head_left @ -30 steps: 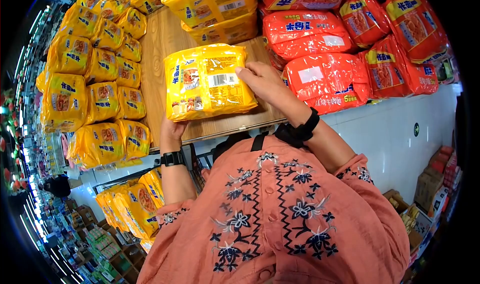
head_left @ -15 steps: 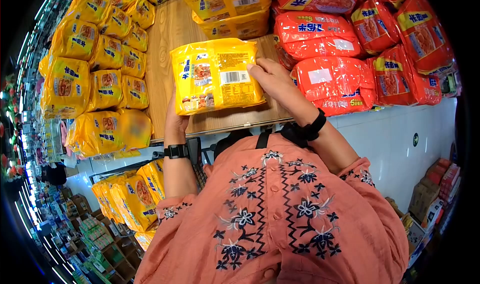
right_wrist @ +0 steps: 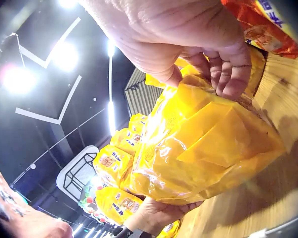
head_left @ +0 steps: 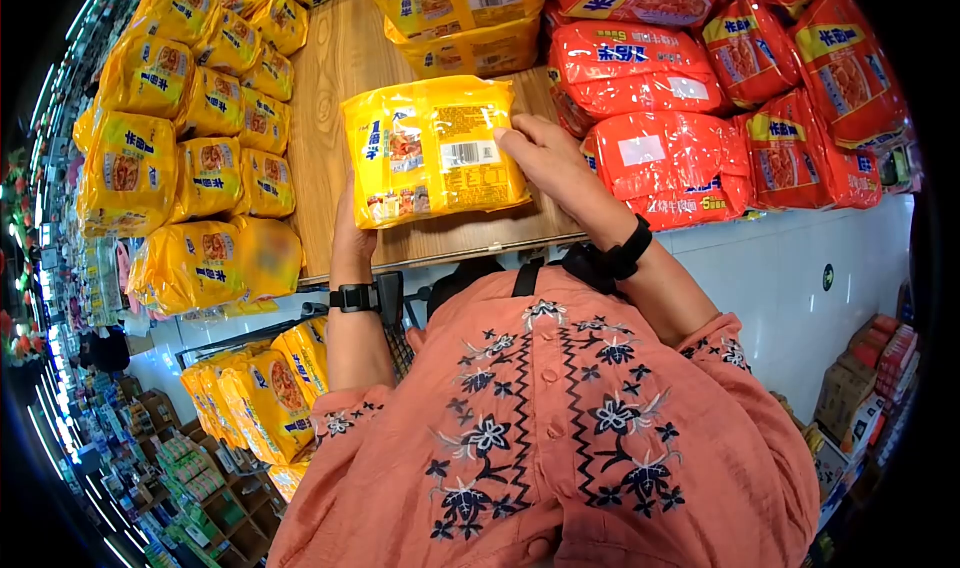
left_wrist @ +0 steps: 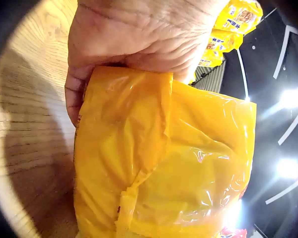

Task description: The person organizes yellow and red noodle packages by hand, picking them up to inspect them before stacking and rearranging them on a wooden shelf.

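In the head view, a yellow multipack of instant noodles (head_left: pixel 432 154) is held over a wooden table, its barcode side facing up. My left hand (head_left: pixel 352 218) grips its left end, fingers partly hidden behind the wrapper. From the left wrist view, the left palm (left_wrist: pixel 139 37) lies against the pack's end (left_wrist: pixel 139 144). On the opposite end, my right hand (head_left: pixel 540 153) holds the pack with the thumb on top near the barcode. The right wrist view shows the right thumb and curled fingers (right_wrist: pixel 231 74) pinching the crinkled wrapper end (right_wrist: pixel 213 134).
Yellow noodle packs (head_left: pixel 205 180) are stacked on the left, with more (head_left: pixel 450 8) at the back of the wooden tabletop (head_left: pixel 325 118). Red noodle packs (head_left: pixel 665 163) are piled on the right. Below the table's front edge, a cart holds yellow packs (head_left: pixel 265 393).
The head view has shifted slightly, so the table and stacks appear a little further right and higher than a second ago. Both hands keep the same hold on the noodle pack.
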Available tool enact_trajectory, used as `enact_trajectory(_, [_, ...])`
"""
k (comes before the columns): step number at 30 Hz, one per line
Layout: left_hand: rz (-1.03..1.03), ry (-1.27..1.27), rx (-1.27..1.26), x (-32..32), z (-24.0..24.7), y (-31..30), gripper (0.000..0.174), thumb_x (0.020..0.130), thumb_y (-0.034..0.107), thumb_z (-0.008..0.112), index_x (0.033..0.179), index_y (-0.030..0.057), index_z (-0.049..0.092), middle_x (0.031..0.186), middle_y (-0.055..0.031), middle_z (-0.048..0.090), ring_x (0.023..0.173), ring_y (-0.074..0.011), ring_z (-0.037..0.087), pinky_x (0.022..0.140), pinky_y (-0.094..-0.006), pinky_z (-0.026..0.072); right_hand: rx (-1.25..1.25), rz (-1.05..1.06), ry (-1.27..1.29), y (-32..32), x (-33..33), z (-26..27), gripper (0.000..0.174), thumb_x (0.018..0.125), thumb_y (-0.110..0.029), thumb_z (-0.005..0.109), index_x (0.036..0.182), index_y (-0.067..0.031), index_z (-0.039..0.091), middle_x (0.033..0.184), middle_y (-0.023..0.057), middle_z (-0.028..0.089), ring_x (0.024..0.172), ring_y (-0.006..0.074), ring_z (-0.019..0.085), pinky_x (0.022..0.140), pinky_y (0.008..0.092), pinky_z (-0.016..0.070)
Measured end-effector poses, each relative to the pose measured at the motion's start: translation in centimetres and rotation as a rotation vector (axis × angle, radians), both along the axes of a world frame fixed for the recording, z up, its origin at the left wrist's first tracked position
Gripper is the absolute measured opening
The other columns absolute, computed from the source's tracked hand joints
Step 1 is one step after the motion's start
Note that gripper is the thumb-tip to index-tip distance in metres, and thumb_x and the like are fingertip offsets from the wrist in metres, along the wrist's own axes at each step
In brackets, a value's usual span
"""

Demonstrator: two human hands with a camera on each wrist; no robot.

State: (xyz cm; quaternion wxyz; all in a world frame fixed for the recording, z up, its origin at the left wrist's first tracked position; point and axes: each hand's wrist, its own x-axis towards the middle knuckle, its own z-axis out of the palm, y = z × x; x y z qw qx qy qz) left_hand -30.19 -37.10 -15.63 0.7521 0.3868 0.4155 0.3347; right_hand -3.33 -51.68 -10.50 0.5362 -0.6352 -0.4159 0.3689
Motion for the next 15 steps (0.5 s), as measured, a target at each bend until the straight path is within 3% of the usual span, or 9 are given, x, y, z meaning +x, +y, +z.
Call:
enact_trajectory(3, [-0.04, 0.026, 0.041, 0.0, -0.5, 0.4, 0.049, 0.107, 0.039, 0.047, 0.141, 0.003, 0.05, 0.125, -0.0092, 0.066, 0.108, -0.0187, 0.068, 0.088, -0.0314, 0.0576, -0.015, -0.016, -0.11, -0.1, 0.0, 0.1, 0.041, 0.093, -0.031, 0.058, 0.11, 0.0065, 0.065, 0.102, 0.0199, 0.063, 0.093, 0.0285, 0.06, 0.085, 0.0373, 0.0471])
enact_trajectory(12, [-0.07, 0.161, 0.166, 0.0, -1.2, 1.0, 0.051, 0.106, 0.036, 0.051, 0.146, 0.0055, 0.045, 0.128, -0.0074, 0.062, 0.107, -0.0145, 0.065, 0.084, -0.0265, 0.0549, 0.0, 0.004, -0.07, -0.5, -0.4, -0.8, 0.041, 0.09, -0.023, 0.061, 0.119, 0.0056, 0.062, 0.107, 0.0173, 0.061, 0.096, 0.0257, 0.061, 0.087, 0.0345, 0.0488])
enact_trajectory(15, [-0.067, 0.129, 0.228, 0.6, -0.2, 0.1, 0.051, 0.106, 0.035, 0.051, 0.147, 0.005, 0.044, 0.126, -0.0072, 0.062, 0.113, -0.0163, 0.062, 0.09, -0.0283, 0.0519, 0.027, 0.028, 0.117, -0.8, -0.3, -1.3, 0.04, 0.09, -0.018, 0.059, 0.122, 0.0053, 0.061, 0.11, 0.0164, 0.061, 0.101, 0.0242, 0.062, 0.09, 0.0337, 0.0491])
